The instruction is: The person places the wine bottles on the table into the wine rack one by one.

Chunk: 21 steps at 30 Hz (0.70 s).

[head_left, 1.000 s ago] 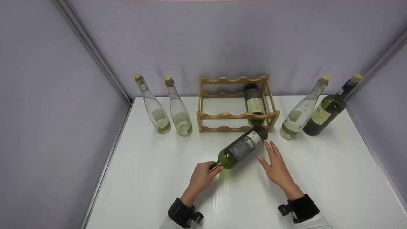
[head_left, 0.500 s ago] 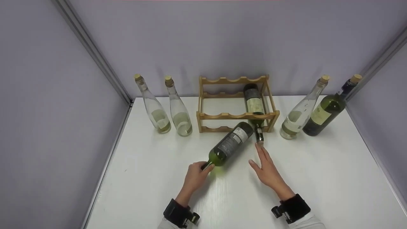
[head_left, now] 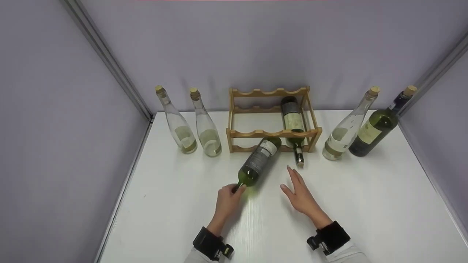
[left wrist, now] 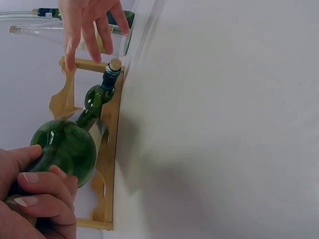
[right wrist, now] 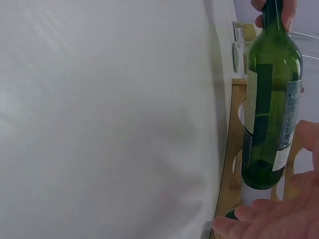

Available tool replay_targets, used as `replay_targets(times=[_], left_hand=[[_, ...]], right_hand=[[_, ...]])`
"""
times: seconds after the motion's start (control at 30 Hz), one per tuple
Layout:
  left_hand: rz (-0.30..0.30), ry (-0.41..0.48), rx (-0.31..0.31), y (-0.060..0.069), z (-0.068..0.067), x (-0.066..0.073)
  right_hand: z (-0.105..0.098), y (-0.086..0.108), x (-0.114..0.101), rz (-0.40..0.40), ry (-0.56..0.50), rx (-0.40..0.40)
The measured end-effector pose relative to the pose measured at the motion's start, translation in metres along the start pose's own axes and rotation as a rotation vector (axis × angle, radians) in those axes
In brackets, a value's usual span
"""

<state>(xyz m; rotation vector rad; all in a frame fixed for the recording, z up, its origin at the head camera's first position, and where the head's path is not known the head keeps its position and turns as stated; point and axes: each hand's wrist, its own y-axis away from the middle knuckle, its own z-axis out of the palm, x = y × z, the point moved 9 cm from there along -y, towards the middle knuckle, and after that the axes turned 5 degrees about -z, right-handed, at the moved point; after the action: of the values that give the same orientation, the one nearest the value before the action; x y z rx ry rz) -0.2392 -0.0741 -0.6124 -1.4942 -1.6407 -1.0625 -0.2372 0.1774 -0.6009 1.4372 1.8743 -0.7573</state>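
My left hand (head_left: 228, 200) grips a green wine bottle (head_left: 259, 160) by its neck, curled fingers round it in the left wrist view too. The bottle slants up and right, base toward the front of a wooden wine rack (head_left: 274, 133). To its right, my right hand (head_left: 300, 195) has its fingers spread and holds nothing; it is apart from the bottle in the head view. Another green wine bottle (head_left: 293, 121) lies in the rack's right-hand slot, its corked neck sticking out at the front, just beyond my right fingertips.
Two clear corked bottles (head_left: 180, 133) (head_left: 207, 132) stand left of the rack. On its right stand a clear corked bottle (head_left: 343, 133) and a green corked bottle (head_left: 374, 129). Walls (head_left: 270, 44) enclose the white table (head_left: 175, 204) at the back and sides.
My left hand has swung the bottle's base leftward, away from the racked bottle's neck and up to the rack's front. My right hand has shifted left and come away from the bottle.
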Motion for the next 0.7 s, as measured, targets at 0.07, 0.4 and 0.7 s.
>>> replay_targets(times=[0.07, 0.4, 0.7], left_hand=[[-0.012, 0.012, 0.016, -0.001, 0.003, 0.001], [-0.054, 0.077, 0.078, -0.007, 0.03, 0.005], [-0.071, 0.156, 0.12, -0.007, 0.052, 0.007]], right_hand=[[0.001, 0.0, 0.001, 0.013, -0.008, -0.013], [0.0, 0.0, 0.006, 0.022, -0.03, -0.009], [-0.003, -0.002, 0.006, -0.002, -0.027, 0.015]])
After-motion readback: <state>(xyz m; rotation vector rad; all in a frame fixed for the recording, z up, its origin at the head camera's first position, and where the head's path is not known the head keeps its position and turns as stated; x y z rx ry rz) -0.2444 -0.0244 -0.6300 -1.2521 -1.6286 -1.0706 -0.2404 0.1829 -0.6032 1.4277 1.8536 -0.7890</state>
